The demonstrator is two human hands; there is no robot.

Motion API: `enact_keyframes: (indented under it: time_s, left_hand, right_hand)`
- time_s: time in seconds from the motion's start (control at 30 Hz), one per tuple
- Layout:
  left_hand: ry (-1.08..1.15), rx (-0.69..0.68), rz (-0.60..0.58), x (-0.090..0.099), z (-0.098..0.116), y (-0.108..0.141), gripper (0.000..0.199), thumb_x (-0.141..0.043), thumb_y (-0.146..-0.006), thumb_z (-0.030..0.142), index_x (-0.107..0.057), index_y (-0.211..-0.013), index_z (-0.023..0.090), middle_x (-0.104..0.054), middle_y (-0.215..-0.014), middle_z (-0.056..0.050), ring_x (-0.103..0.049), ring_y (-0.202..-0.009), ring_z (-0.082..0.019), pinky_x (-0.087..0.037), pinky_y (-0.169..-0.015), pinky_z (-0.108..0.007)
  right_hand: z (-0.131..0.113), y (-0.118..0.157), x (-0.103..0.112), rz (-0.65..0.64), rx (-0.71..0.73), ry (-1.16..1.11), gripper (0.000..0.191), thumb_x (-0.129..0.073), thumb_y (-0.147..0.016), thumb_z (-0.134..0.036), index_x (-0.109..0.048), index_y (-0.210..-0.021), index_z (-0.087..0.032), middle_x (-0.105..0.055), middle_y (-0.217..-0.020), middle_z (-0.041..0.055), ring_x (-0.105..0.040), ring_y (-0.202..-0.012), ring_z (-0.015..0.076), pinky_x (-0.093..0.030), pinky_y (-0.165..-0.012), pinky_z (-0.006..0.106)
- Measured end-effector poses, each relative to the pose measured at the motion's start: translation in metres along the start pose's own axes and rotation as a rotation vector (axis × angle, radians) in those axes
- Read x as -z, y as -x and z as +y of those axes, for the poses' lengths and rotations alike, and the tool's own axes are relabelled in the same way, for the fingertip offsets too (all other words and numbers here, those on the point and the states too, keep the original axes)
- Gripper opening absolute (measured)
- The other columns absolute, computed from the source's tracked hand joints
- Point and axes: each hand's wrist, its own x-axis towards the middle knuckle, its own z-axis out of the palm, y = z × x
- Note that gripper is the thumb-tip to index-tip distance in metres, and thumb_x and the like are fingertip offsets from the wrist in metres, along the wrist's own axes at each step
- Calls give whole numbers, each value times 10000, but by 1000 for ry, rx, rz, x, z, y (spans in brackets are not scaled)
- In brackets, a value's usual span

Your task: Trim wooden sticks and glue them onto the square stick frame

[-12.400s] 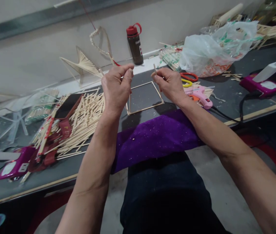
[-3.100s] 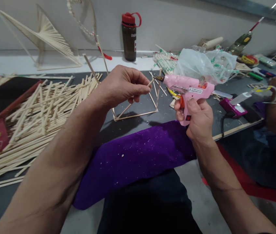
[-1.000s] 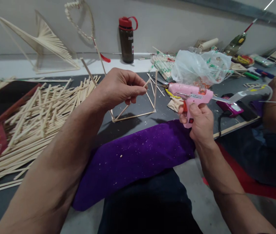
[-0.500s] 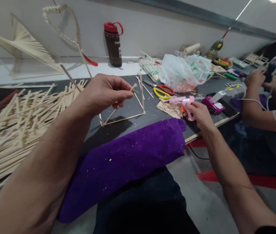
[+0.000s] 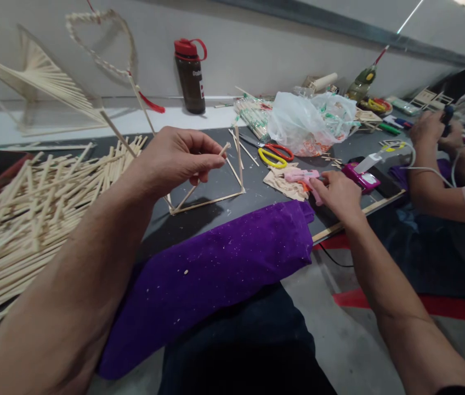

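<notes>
My left hand (image 5: 175, 159) pinches a thin wooden stick (image 5: 225, 149) with a whitish tip between thumb and fingertips. Below it, a frame of joined sticks (image 5: 210, 203) stands on the dark tabletop, one stick upright at its right corner. A pink glue gun (image 5: 298, 175) rests on a crumpled beige cloth (image 5: 278, 182). My right hand (image 5: 337, 192) is at the gun's handle, thumb and forefinger apart and not wrapped round it; its lower fingers are partly hidden.
Loose sticks (image 5: 22, 219) are heaped at left. Scissors (image 5: 272, 157), a plastic bag (image 5: 302, 123) and a bottle (image 5: 191, 82) stand or lie behind. A magenta device (image 5: 362, 178) is right of the gun. Purple fabric (image 5: 224, 269) covers the front edge. Another person's hands (image 5: 427, 129) work at right.
My right hand has loosened from the glue gun's handle and shifted slightly right; the gun sits a little lower on the cloth. My left hand has barely moved.
</notes>
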Motion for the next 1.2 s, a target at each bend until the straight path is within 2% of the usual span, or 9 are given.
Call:
enact_keyframes:
  time_s: [0.07, 0.17, 0.3, 0.4, 0.47, 0.73, 0.93, 1.1, 1.2]
  left_hand:
    - [6, -10, 2, 0, -1, 0, 87, -720, -655, 182, -710, -736, 151, -564, -473, 9, -478, -392, -67, -368, -374, -183]
    - [16, -33, 8, -1, -1, 0, 65, -721, -660, 163, -704, -722, 153, -565, -469, 13, -478, -389, -64, -358, -363, -176]
    - [22, -40, 26, -2, 0, 1, 46, -713, -675, 142, -706, -718, 155, -570, -474, 14, -480, -393, -68, -357, -364, -185]
    - [35, -37, 21, -2, 0, 2, 50, -710, -682, 134, -710, -727, 155, -566, -470, 21, -473, -388, -67, -356, -359, -187]
    - [37, -50, 20, -1, -1, 1, 51, -713, -684, 140, -713, -732, 156, -563, -466, 23, -473, -386, -67, -357, -361, -186]
    - [25, -60, 25, 2, -4, -1, 54, -712, -701, 156, -710, -754, 151, -561, -475, 14, -504, -400, -83, -395, -397, -206]
    - [6, -42, 29, 0, -1, 1, 38, -713, -711, 163, -697, -743, 152, -562, -476, 12, -492, -397, -79, -371, -384, -196]
    - [-9, -47, 25, 1, 1, 2, 40, -715, -714, 187, -687, -733, 166, -559, -474, 15, -491, -396, -84, -364, -377, -205]
    - [-3, -52, 24, 1, 2, 3, 32, -715, -712, 178, -689, -722, 161, -554, -471, 17, -489, -398, -85, -365, -377, -218]
  right_hand:
    - [-13, 5, 9, 147, 81, -63, 356, -530, -884, -425, -697, -1048, -157, -699, -991, 135, -654, -942, 286, -487, -766, 384]
    - [-48, 5, 21, 224, 297, -457, 213, -542, -896, -330, -721, -935, -222, -712, -920, 57, -663, -868, 208, -503, -792, 341]
    - [-108, -14, 26, 206, 454, -842, 180, -563, -889, -292, -711, -983, -249, -706, -898, 12, -663, -853, 183, -533, -757, 336]
    - [-144, -31, 20, 152, 515, -979, 179, -592, -872, -281, -693, -1016, -247, -701, -928, -2, -652, -866, 167, -540, -731, 310]
    - [-159, -36, 15, 104, 532, -1016, 177, -595, -878, -304, -686, -1019, -249, -700, -913, -8, -646, -855, 160, -541, -714, 295]
    - [-173, -28, 14, 68, 529, -1145, 137, -595, -898, -314, -704, -925, -235, -694, -820, -24, -606, -605, 99, -526, -656, 265]
    - [-177, -24, 18, 28, 482, -1100, 201, -570, -911, -387, -704, -960, -246, -692, -834, -25, -634, -662, 117, -513, -631, 263]
    - [-176, -21, 21, -31, 444, -1002, 179, -580, -908, -419, -695, -1001, -318, -695, -792, -40, -626, -690, 141, -506, -613, 272]
    - [-176, -20, 22, -25, 451, -995, 171, -575, -912, -409, -698, -985, -316, -695, -789, -38, -624, -686, 149, -497, -610, 281]
